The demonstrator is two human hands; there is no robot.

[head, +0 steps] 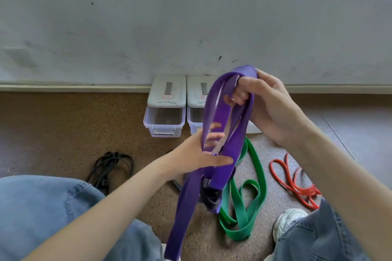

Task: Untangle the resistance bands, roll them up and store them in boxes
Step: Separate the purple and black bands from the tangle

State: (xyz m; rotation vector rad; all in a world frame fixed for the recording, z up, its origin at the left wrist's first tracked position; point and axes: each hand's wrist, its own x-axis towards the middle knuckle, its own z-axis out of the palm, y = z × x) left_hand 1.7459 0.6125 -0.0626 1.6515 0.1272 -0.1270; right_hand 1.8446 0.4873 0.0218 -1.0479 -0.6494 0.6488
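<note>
both hands on purple band (218,116); right hand (263,106) grips top; left hand (199,152) lower

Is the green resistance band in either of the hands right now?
No, the green band lies loose on the floor, while the right hand grips the purple band and the left hand touches it.

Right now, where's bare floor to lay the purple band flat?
Free: the brown floor left of the two boxes, between the wall and the black cord. Also the grey floor far right, beyond the red band. Crowded: centre, where the green band sprawls under the purple band, held by right hand.
</note>
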